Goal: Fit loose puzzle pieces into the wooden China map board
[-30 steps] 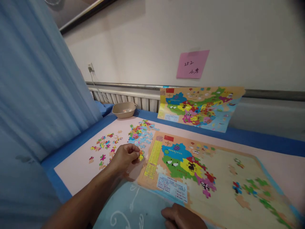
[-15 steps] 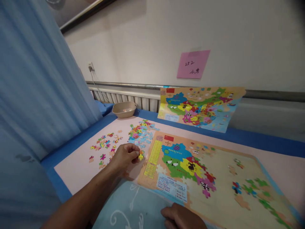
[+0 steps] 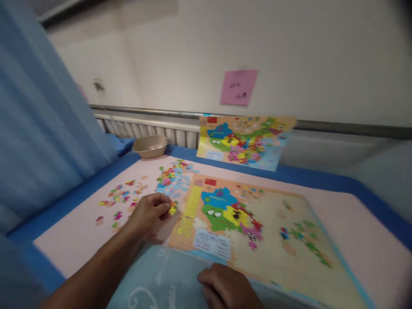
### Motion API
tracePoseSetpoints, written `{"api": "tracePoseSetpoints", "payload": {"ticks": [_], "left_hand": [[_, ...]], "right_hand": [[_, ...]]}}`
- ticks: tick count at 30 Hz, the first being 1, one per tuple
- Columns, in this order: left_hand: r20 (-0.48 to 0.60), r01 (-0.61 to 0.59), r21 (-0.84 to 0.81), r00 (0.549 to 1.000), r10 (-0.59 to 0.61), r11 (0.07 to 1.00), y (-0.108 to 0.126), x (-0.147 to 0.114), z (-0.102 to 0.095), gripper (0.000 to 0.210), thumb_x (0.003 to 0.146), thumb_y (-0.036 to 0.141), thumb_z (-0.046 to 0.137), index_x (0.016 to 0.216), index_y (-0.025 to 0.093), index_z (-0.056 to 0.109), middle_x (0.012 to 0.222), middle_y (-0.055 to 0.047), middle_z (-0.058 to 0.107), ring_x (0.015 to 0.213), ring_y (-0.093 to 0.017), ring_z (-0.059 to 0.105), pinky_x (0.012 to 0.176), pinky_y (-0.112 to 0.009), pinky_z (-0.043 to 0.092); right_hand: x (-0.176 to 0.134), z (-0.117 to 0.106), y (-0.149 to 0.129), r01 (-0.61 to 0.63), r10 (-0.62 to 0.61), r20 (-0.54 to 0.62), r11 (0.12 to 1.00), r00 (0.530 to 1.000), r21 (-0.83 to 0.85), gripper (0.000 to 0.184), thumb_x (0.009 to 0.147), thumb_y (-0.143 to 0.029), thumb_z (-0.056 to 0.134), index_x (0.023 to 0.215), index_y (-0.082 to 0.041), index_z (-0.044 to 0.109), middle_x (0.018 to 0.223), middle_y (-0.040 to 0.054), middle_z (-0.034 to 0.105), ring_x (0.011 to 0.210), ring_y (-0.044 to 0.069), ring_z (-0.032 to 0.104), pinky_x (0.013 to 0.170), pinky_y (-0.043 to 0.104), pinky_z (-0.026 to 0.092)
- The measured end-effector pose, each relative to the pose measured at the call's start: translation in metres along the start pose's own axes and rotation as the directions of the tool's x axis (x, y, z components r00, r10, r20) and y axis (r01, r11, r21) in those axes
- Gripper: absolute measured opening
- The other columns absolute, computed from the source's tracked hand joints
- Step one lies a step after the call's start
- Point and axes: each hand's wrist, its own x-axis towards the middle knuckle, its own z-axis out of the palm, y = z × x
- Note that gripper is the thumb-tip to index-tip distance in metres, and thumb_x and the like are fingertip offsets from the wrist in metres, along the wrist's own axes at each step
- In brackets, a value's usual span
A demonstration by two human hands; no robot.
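My left hand (image 3: 149, 214) is over the pink sheet left of the puzzle board, thumb and forefinger pinched at a small yellow-and-green puzzle piece (image 3: 173, 209). Just beyond it lies a cluster of colourful and light-blue puzzle pieces (image 3: 174, 180). My right hand (image 3: 228, 285), fingers curled, rests at the board's near edge by a light-blue patterned cloth (image 3: 157, 279); nothing shows in it. The partly filled map puzzle board (image 3: 270, 240) has joined blue, green, yellow and pink pieces on its left side. Loose green pieces (image 3: 304, 231) lie on its right side.
Scattered pieces (image 3: 119, 195) lie on the pink sheet (image 3: 74, 240) at left. A beige basin (image 3: 150, 148) stands at the back. A printed map picture (image 3: 244, 141) leans against the wall, below a pink note (image 3: 238, 88). A blue curtain (image 3: 48, 107) hangs at left.
The view has turned to the right, so everything sits farther left. Both hands keep about the same place relative to the board.
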Motion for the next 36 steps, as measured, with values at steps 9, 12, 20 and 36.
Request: {"api": "tracePoseSetpoints", "payload": {"ticks": [9,12,20,36], "left_hand": [[0.245,0.01,0.115,0.969,-0.038,0.993,0.008,-0.031,0.021,0.04,0.064,0.056,0.081,0.077,0.019,0.07,0.061,-0.001,0.062,0.056,-0.015,0.053,0.054,-0.024,0.041],[0.376,0.004,0.132,0.925,-0.053,0.991,0.006,-0.049,0.043,0.034,0.072,0.052,0.077,0.077,0.019,0.069,0.066,0.0,0.06,0.061,-0.014,0.05,0.058,-0.024,0.04],[0.464,0.013,0.148,0.882,-0.081,0.989,-0.002,-0.058,0.069,0.036,0.079,0.054,0.07,0.076,0.018,0.069,0.071,-0.001,0.057,0.07,-0.016,0.047,0.065,-0.025,0.038],[0.46,0.038,0.114,0.884,-0.087,0.993,-0.013,-0.057,0.069,0.04,0.079,0.059,0.073,0.078,0.019,0.071,0.072,-0.002,0.061,0.07,-0.016,0.051,0.065,-0.025,0.041]], "right_hand": [[0.007,-0.012,-0.017,-0.106,0.093,-0.193,0.992,0.977,-0.061,0.027,0.112,-0.034,0.041,0.109,-0.02,0.064,0.086,0.0038,0.068,0.074,0.018,0.062,0.069,0.029,0.047],[0.007,-0.021,-0.019,-0.224,0.195,-0.241,0.97,0.951,-0.096,0.02,0.106,-0.031,0.051,0.121,-0.021,0.062,0.097,0.006,0.068,0.085,0.021,0.064,0.073,0.032,0.047],[0.007,-0.024,-0.018,-0.344,0.329,-0.192,0.937,0.924,-0.05,0.031,0.095,-0.021,0.067,0.125,-0.023,0.058,0.112,0.0063,0.067,0.1,0.024,0.064,0.083,0.035,0.048],[0.01,-0.021,-0.018,-0.389,0.38,-0.16,0.921,0.911,-0.032,0.033,0.087,-0.017,0.073,0.117,-0.022,0.061,0.108,0.0058,0.067,0.097,0.025,0.063,0.082,0.037,0.045]]}}
